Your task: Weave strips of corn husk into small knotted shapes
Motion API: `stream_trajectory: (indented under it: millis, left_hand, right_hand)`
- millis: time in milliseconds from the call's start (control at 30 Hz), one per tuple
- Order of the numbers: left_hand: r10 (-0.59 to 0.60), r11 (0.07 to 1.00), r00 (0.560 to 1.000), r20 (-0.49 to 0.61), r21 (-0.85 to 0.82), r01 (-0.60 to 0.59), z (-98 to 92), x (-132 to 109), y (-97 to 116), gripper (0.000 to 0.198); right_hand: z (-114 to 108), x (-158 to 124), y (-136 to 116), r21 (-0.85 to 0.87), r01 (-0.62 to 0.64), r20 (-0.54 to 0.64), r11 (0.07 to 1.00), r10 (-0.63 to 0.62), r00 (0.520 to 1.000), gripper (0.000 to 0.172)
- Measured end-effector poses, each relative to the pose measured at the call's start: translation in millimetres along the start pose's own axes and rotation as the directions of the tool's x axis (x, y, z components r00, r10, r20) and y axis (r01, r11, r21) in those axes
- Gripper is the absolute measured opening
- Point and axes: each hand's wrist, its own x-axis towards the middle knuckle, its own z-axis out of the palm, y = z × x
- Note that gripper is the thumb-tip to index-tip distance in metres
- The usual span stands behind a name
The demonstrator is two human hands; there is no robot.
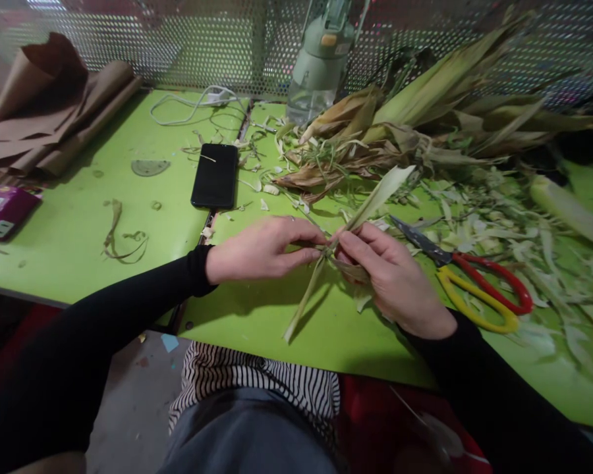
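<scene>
My left hand (264, 250) and my right hand (393, 276) meet above the green table (257, 316), fingers pinched together. Between them they hold strips of corn husk (370, 201); one pale strip sticks up to the right and another hangs down toward the table's front edge. The fingertips of both hands close on the spot where the strips cross. Red and yellow scissors (474, 280) lie just to the right of my right hand.
A heap of corn husks (425, 125) and scattered trimmings fill the back right. A black phone (215, 176) lies left of centre, a white cable (192, 105) and a green water bottle (321, 62) behind it. Brown paper (49, 105) and a purple packet (2, 210) sit at far left.
</scene>
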Motion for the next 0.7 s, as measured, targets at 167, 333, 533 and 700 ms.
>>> stream_trajectory:
  millis: [167,333,533,700]
  left_hand:
    - [-0.064,0.956,0.958,-0.278,0.257,0.139,6.3,-4.6,10.3,0.028]
    - [-0.250,0.967,0.967,-0.052,0.040,0.252,13.5,-6.8,17.1,0.035]
    - [-0.213,0.698,0.976,0.056,-0.690,0.192,18.5,-2.4,7.2,0.019]
    - [-0.313,0.559,0.936,0.158,-0.767,0.316,22.0,-2.2,8.6,0.020]
  right_hand:
    - [6.7,0.4,1.1,0.164,0.041,-0.113,0.986,-0.022,0.993,0.022]
    - [9.8,0.0,2.5,0.187,0.115,-0.201,0.976,-0.077,0.976,0.019]
    - [7.1,0.2,6.6,0.194,0.026,-0.177,0.981,0.009,0.984,0.024]
    - [7.7,-3.0,10.1,0.037,0.070,-0.109,0.997,-0.066,0.992,0.029]
